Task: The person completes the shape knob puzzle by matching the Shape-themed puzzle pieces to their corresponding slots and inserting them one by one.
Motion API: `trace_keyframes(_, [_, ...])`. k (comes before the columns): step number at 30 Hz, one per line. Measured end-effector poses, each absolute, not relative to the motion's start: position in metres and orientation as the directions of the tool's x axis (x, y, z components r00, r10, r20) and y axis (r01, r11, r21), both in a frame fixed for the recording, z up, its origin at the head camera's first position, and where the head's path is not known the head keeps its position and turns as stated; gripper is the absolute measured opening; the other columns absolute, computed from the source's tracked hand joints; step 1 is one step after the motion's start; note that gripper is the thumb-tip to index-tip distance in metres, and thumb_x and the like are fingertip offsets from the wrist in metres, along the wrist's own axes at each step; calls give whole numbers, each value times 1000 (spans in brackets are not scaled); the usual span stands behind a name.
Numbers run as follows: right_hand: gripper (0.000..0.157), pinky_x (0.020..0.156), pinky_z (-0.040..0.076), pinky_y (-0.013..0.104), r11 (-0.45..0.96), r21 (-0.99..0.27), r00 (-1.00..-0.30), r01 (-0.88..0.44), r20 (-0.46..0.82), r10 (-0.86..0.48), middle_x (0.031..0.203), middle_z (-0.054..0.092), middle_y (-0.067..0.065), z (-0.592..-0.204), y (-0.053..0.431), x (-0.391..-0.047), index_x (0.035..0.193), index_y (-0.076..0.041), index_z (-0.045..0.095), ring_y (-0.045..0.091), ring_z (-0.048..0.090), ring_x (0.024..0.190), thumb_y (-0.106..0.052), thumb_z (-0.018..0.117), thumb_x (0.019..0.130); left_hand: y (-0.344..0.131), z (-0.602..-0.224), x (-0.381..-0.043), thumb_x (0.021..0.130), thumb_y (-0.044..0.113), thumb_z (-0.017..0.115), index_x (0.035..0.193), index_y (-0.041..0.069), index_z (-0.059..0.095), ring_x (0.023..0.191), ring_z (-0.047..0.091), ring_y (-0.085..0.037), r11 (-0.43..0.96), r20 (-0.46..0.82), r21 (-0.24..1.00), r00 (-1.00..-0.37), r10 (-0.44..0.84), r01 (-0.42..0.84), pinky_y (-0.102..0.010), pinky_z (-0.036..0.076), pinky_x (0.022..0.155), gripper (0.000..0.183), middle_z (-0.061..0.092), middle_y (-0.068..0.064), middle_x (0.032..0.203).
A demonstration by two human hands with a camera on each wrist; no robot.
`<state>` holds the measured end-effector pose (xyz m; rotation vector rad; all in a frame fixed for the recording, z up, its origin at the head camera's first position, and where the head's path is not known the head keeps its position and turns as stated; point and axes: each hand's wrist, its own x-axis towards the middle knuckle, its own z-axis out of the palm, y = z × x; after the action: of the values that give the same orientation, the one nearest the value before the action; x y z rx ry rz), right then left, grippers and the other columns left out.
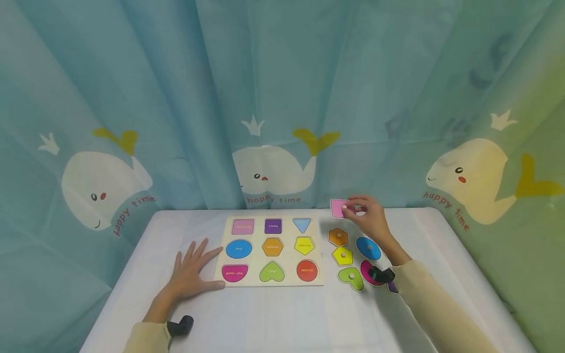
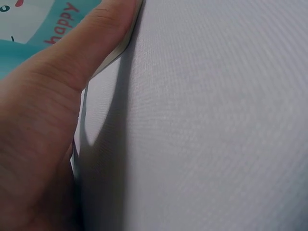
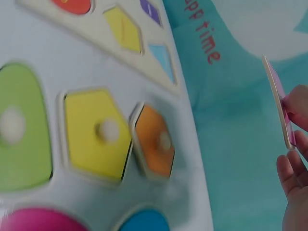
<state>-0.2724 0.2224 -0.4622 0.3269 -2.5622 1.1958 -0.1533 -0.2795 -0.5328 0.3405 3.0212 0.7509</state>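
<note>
Raised near the table's far edge, a pink rectangular puzzle piece [image 1: 336, 208] is pinched by its white knob between thumb and fingers of my right hand [image 1: 371, 218]. The right wrist view shows this piece almost edge-on, beside the fingers [image 3: 299, 107]. A cream puzzle board [image 1: 290, 257] lies flat, printed with rows of coloured, labelled shapes, including a pink rectangle at its far left corner. My left hand [image 1: 190, 275] is spread on the table, its thumb and index fingertip at the board's left edge. In the left wrist view the thumb [image 2: 96, 36] reaches the board's edge.
Right of the board lie loose knobbed pieces: an orange hexagon [image 1: 334, 238], yellow pentagon [image 1: 339, 260], green heart [image 1: 348, 277] and blue oval [image 1: 364, 250]. A magenta piece [image 1: 366, 269] and a purple piece [image 1: 393, 288] are partly hidden by the right wrist. A whale-print curtain [image 1: 282, 98] hangs behind the table.
</note>
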Motion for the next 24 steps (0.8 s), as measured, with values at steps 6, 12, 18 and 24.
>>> trace_keyframes(6, [19,92,58,52,580,-721,-915,-378,385,-118,124,66,17,-460,191,-283,103,1,78,34,60,112,-14,80,91,-279,-532,-151,70,63,85,150,21,53,150,10,-57,857,61,468,-976,211,215,-83,1,109,96,28,-25,164])
trace_keyframes(12, [16,90,58,50,560,-735,-920,-382,363,-151,122,66,16,-465,157,-288,100,-1,79,33,60,113,-14,80,90,-282,-540,-150,69,64,85,149,22,54,149,11,-59,842,107,484,-971,214,238,-85,1,108,95,29,-27,163])
trace_keyframes(18, [15,87,59,49,518,-769,-926,-375,342,-163,119,68,16,-475,120,-290,97,-1,80,33,61,109,-12,81,87,-280,-535,-149,69,64,84,150,21,54,149,12,-58,860,65,464,-976,206,213,-83,2,110,96,29,-25,164])
trace_keyframes(24, [14,83,59,46,507,-770,-922,-386,344,-180,117,69,16,-486,84,-293,96,0,79,33,61,110,-10,80,86,-277,-530,-150,70,63,84,150,21,54,150,12,-57,857,63,469,-976,207,212,-82,2,110,95,29,-26,164])
